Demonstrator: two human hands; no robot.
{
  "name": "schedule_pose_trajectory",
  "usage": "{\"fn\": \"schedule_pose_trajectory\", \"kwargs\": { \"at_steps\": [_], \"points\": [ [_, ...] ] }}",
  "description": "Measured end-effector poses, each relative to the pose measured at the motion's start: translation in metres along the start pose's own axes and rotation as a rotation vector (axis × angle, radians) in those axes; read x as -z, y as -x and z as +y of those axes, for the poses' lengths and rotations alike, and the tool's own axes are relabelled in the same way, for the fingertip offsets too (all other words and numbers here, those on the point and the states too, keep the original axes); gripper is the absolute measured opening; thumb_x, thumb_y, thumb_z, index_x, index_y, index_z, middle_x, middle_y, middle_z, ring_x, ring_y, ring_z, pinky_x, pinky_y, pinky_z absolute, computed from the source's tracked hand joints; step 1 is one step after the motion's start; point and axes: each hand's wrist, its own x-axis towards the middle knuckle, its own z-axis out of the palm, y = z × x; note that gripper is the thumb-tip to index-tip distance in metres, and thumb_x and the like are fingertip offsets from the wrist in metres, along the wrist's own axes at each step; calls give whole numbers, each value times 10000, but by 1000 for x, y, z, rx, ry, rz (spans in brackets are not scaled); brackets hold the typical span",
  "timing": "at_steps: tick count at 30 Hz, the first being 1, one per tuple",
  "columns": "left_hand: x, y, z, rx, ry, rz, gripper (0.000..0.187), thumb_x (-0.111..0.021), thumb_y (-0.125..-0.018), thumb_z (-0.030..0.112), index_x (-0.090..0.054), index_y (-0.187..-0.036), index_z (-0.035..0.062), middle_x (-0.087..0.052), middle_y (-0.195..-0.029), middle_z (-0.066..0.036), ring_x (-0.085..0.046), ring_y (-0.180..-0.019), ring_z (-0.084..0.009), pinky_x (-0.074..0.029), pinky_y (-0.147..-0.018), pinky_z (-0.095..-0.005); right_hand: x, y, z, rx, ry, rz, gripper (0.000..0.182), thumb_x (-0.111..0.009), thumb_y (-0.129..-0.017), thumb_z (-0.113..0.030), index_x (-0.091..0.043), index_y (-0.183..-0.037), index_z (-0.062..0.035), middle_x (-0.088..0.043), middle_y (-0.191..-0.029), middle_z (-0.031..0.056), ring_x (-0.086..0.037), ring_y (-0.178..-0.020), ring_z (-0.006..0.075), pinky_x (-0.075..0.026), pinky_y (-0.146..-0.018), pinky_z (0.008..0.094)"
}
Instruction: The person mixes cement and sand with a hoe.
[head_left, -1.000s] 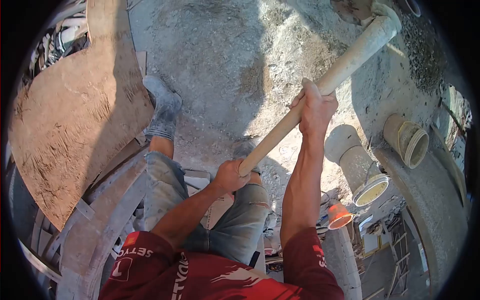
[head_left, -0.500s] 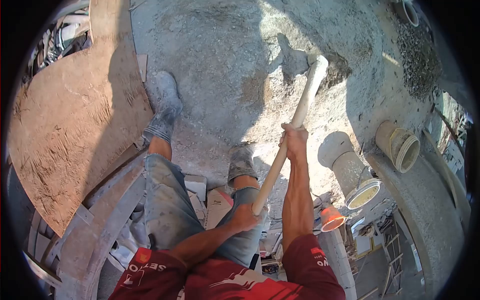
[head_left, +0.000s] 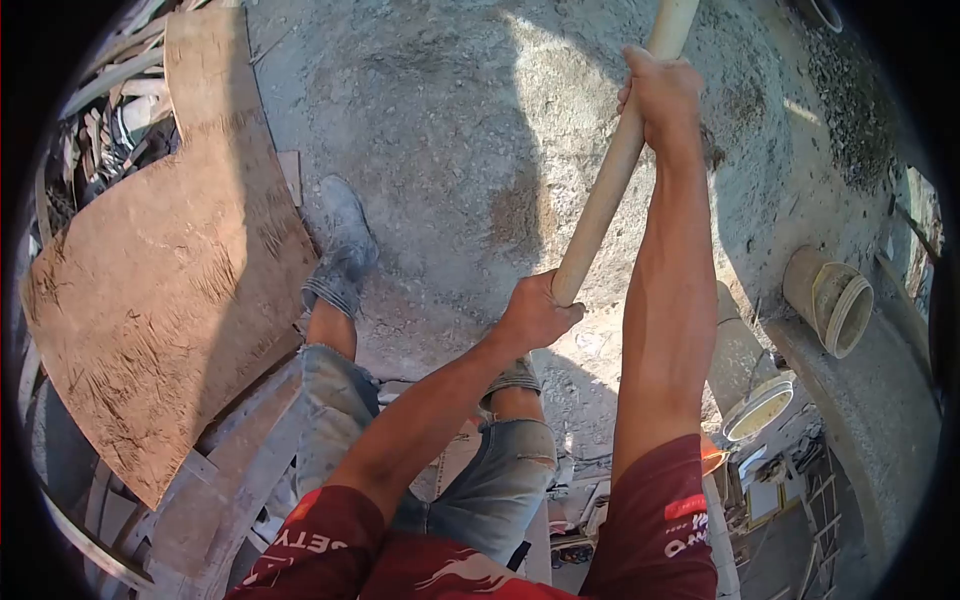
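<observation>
A long, pale wooden tool handle (head_left: 606,205) slants up and to the right in front of me, over the rough ground. Its far end leaves the top of the view, so the tool's head is hidden. My left hand (head_left: 537,314) is closed round the butt end, above my knee. Farther up the shaft, my right hand (head_left: 665,90) grips it with the arm stretched forward. Beneath the handle lies grey, crumbly ground (head_left: 430,140), part sunlit and part in shade.
A bent plywood sheet (head_left: 140,290) lies at left beside my boot (head_left: 343,235). On the right are a bucket (head_left: 830,300), another bucket (head_left: 745,375) and an orange container (head_left: 712,458), partly hidden by my arm. Dark gravel (head_left: 850,110) is heaped at upper right. Wood scraps (head_left: 100,140) lie upper left.
Both hands have moved forward and up with the handle, the right hand farthest. The handle's far end, seen before over the sunlit ground, is now out of view.
</observation>
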Motion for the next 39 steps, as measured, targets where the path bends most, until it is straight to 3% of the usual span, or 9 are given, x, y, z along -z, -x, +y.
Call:
{"fn": "schedule_pose_trajectory", "kwargs": {
  "at_steps": [8, 11, 17, 22, 24, 28, 30, 32, 39],
  "points": [
    [-49, 108, -44, 609, 179, -188, 211, -716, -680, 117, -591, -812, 11, -581, -667, -53, -564, -608, -144, -466, -570, -320, 13, 82, 119, -479, 289, -161, 321, -598, -711, -176, -597, -846, 115, -621, -630, 160, -649, -552, 223, -529, -535, 355],
    [-48, 151, -75, 325, 262, -115, 267, -723, -683, 147, -611, -882, 7, -616, -714, -93, -605, -659, -188, -491, -640, -327, 34, 131, 128, -532, 16, -101, 289, -635, -731, -151, -542, -858, 92, -566, -591, 121, -584, -465, 193, -477, -433, 317],
    [-26, 205, -70, 329, -220, -353, 326, -708, -697, 166, -626, -993, 54, -663, -853, -157, -657, -800, -273, -505, -718, -363, 87, 225, 98, -506, -306, 98, 254, -678, -764, -141, -486, -834, 10, -497, -547, 51, -479, -381, 126, -394, -343, 267],
    [4, 136, -55, 19, -305, -264, 327, -706, -669, 166, -631, -973, 71, -655, -815, -161, -644, -799, -334, -508, -698, -380, 107, 202, 35, -295, -281, 342, 258, -663, -779, -189, -492, -808, 3, -499, -559, 61, -496, -406, 135, -414, -368, 265],
    [34, 101, -50, -78, -336, -296, 318, -719, -689, 159, -630, -968, 36, -630, -709, -137, -626, -626, -179, -496, -620, -326, 91, 179, 34, -289, -273, 366, 232, -654, -783, -176, -498, -780, -4, -499, -562, 63, -498, -404, 143, -422, -369, 269],
    [119, 81, -46, -22, -475, -275, 358, -731, -681, 179, -623, -978, 11, -628, -702, -130, -613, -624, -169, -490, -614, -312, 12, 137, 79, -374, -373, 399, 208, -644, -788, -143, -498, -785, 5, -496, -578, 69, -497, -405, 160, -431, -365, 294],
    [161, 101, -45, 211, -424, -195, 381, -749, -669, 200, -614, -949, -20, -611, -667, -121, -587, -608, -167, -481, -601, -308, -50, 134, 119, -736, -362, 323, 191, -629, -797, -131, -502, -793, 11, -490, -603, 74, -497, -424, 171, -445, -382, 326],
    [190, 108, -20, 56, -482, -139, 371, -762, -666, 220, -609, -893, -31, -599, -663, -124, -573, -609, -173, -475, -599, -320, -86, 130, 134, -820, -374, 248, 185, -625, -798, -131, -506, -813, 9, -487, -631, 78, -499, -458, 182, -457, -405, 352],
    [196, 177, -21, 172, -385, -167, 380, -740, -697, 286, -617, -874, -28, -615, -671, -164, -601, -611, -237, -481, -597, -375, -89, 190, 97, -740, -440, 243, 164, -642, -769, -94, -517, -809, 4, -498, -598, 60, -480, -423, 156, -409, -364, 307]
  ]
}}
